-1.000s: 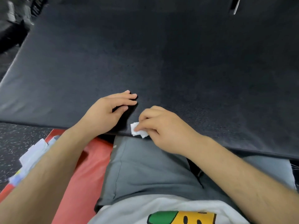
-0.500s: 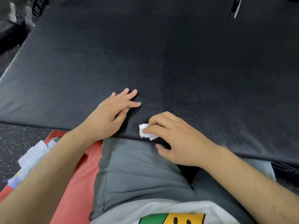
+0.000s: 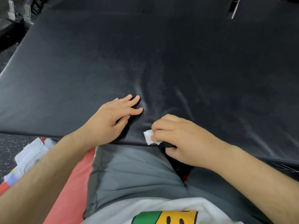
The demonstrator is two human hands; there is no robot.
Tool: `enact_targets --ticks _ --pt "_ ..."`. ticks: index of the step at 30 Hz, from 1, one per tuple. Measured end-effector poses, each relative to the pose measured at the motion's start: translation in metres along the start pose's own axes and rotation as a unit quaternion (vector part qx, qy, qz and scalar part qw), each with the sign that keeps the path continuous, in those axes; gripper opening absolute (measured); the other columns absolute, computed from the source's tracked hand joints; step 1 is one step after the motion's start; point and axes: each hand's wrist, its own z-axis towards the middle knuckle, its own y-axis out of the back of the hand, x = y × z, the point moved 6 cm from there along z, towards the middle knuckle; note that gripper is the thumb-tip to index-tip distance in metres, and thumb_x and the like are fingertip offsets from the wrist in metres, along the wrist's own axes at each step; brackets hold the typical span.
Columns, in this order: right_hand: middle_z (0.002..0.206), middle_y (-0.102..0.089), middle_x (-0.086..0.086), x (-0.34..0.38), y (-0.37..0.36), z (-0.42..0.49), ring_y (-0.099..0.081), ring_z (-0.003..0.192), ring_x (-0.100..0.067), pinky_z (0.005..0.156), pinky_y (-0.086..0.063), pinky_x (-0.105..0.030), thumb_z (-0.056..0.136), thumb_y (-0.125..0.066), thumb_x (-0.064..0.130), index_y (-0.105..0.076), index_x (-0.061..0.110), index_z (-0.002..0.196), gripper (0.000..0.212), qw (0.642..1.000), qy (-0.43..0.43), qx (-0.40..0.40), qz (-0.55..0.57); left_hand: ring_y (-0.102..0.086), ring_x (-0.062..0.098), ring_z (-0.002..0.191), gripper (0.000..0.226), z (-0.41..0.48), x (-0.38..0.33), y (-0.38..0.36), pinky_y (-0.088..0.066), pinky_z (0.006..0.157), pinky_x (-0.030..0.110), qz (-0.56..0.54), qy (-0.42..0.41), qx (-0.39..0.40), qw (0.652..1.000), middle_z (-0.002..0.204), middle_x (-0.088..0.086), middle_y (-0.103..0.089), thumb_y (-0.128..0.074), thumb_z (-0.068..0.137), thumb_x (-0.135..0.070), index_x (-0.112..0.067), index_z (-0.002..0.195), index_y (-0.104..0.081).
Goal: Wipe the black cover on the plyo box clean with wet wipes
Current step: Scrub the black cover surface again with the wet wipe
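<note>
Filling the view, a creased black cover (image 3: 161,54) overhangs speckled floor (image 3: 11,143).

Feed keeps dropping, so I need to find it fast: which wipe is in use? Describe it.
Follow the near edge of the big black cover to its middle, where the right hand sits. Pinched in that hand is a small folded white wipe. Unlike the pale pile at far left, it lies on the cover.

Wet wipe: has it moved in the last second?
Yes. The wet wipe slid slightly right along the near edge of the black cover, pinched by the right hand.
</note>
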Motion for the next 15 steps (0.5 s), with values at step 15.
enact_targets --ticks 15 --pt "0.105 -0.066 0.004 0.008 -0.028 -0.009 -0.056 0.098 -0.019 0.081 -0.048 -0.033 0.103 -0.056 0.024 -0.075 0.013 0.101 0.022 0.996 -0.012 -0.057 0.065 -0.047 -0.005 0.132 0.038 0.002 0.005 0.000 -0.029 0.111 0.011 -0.091 0.069 0.000 0.994 0.131 -0.022 -0.062 -0.054 0.099 0.001 -0.026 0.113 -0.075"
